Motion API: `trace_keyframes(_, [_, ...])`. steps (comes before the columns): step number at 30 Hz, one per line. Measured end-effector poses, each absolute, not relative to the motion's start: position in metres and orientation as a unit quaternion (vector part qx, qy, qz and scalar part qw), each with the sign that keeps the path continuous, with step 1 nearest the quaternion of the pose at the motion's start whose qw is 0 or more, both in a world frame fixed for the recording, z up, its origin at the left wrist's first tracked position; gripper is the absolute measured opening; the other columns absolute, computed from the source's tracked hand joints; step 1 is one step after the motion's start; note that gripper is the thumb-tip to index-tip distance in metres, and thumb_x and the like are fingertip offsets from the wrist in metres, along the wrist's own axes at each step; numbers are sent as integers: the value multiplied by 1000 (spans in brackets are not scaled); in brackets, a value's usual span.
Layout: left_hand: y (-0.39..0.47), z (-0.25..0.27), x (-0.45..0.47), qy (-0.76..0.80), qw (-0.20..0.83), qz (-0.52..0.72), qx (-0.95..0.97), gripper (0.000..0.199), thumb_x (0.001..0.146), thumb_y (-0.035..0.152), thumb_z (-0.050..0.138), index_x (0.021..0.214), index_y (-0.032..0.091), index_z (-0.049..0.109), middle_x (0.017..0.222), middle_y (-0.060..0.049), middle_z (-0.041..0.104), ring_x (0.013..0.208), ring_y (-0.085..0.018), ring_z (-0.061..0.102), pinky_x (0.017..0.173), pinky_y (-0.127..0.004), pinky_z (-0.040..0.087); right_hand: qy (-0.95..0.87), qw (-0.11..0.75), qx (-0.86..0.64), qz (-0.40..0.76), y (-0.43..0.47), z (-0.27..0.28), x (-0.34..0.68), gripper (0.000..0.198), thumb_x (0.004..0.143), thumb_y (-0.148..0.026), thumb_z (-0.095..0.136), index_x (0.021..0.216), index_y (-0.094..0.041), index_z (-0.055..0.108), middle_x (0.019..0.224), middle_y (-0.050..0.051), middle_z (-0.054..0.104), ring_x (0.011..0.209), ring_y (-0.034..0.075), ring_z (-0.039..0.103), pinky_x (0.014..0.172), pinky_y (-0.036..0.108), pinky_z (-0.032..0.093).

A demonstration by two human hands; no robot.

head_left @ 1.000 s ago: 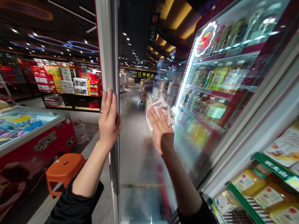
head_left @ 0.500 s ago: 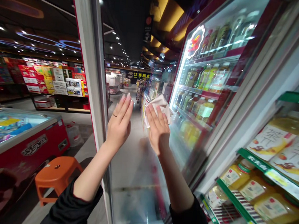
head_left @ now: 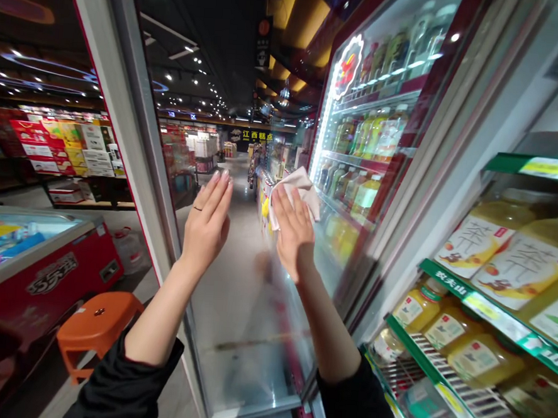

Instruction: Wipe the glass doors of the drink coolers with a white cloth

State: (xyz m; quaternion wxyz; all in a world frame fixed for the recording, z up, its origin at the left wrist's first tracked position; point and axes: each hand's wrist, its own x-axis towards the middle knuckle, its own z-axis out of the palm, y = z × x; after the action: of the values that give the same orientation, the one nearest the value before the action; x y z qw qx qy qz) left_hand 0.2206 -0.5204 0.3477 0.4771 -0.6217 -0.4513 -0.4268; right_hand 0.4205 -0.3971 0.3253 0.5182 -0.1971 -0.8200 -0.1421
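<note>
A swinging glass door (head_left: 235, 301) stands in front of me, its metal frame (head_left: 131, 130) slanting down on the left. My right hand (head_left: 294, 232) lies flat over a pale folded cloth (head_left: 308, 195), pressing it against the glass. The cloth's corners stick out past the fingertips, and its middle is hidden under the palm. Left of it, my left hand (head_left: 208, 220) is raised with straight fingers and a thin dark ring, holding nothing. Whether its palm touches the glass I cannot tell.
At the right, open shelves (head_left: 463, 296) hold bottles of yellow drink (head_left: 473, 356). Lit bottles behind glass (head_left: 367, 195) show beyond the cloth. An orange stool (head_left: 99, 321) stands at lower left beside a red chest freezer (head_left: 74, 263). Stacked boxes (head_left: 70, 146) sit farther back.
My view has shifted, so the door frame and shelves appear farther left. Both hands keep nearly the same pose, with the left hand a little farther from the right and the cloth still under my right hand.
</note>
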Motion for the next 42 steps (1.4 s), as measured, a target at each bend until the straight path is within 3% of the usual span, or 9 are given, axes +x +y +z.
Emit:
trace_keyframes(6, [-520, 349, 217, -478, 442, -431, -625, 57, 118, 26, 34, 174, 29, 41, 178, -5, 46, 170, -23, 32, 143, -47, 29, -811, 523, -216, -150, -369, 296, 456, 76, 103, 0, 32, 174, -23, 42, 171, 10, 57, 168, 23, 41, 137, 50, 40])
trace_keyframes(12, [-517, 349, 242, -491, 489, -410, -593, 72, 113, 9, 31, 180, 34, 21, 184, -3, 32, 172, -24, 28, 143, -50, 30, -793, 546, -245, -114, -352, 320, 453, 86, 98, 5, 30, 179, -26, 29, 182, 4, 42, 174, 21, 24, 143, 53, 26])
trace_keyframes(17, [-502, 350, 275, -476, 472, -388, -633, 70, 115, 11, 35, 180, 34, 21, 180, -7, 42, 169, -23, 34, 141, -48, 35, -834, 506, -191, -113, -368, 325, 447, 86, 101, 4, 32, 179, -31, 26, 183, -2, 38, 175, 19, 20, 143, 52, 26])
trace_keyframes(25, [-493, 351, 291, -484, 509, -361, -613, 72, 112, 16, 55, 178, 27, 28, 174, -13, 51, 165, -27, 42, 136, -48, 44, -823, 519, -177, -150, -346, 299, 488, 81, 104, 3, 28, 177, -30, 32, 176, 2, 52, 171, 20, 33, 140, 47, 35])
trace_keyframes(29, [-493, 351, 294, -488, 527, -354, -599, 77, 111, 18, 61, 179, 26, 26, 172, -15, 52, 165, -28, 44, 134, -47, 46, -788, 556, -226, -134, -329, 317, 493, 85, 100, 4, 29, 180, -26, 25, 181, 5, 44, 174, 24, 24, 142, 54, 30])
trace_keyframes(34, [-491, 350, 296, -498, 519, -360, -595, 80, 111, 23, 63, 180, 29, 23, 174, -13, 50, 165, -29, 42, 134, -49, 45, -817, 525, -208, -116, -333, 332, 478, 95, 95, 6, 34, 181, -29, 14, 185, 1, 36, 176, 24, 17, 144, 57, 23])
trace_keyframes(38, [-491, 350, 294, -500, 508, -367, -598, 76, 112, 25, 61, 179, 31, 25, 174, -12, 51, 165, -30, 43, 135, -52, 45, -844, 494, -171, -120, -338, 303, 486, 91, 97, 5, 33, 179, -32, 27, 180, -1, 45, 173, 20, 26, 141, 50, 33])
trace_keyframes(42, [-489, 350, 291, -505, 504, -369, -596, 76, 112, 25, 61, 179, 33, 26, 175, -10, 50, 165, -30, 43, 135, -55, 45, -818, 527, -205, -106, -324, 280, 511, 79, 103, 1, 29, 176, -29, 37, 175, 3, 53, 171, 21, 33, 136, 50, 42])
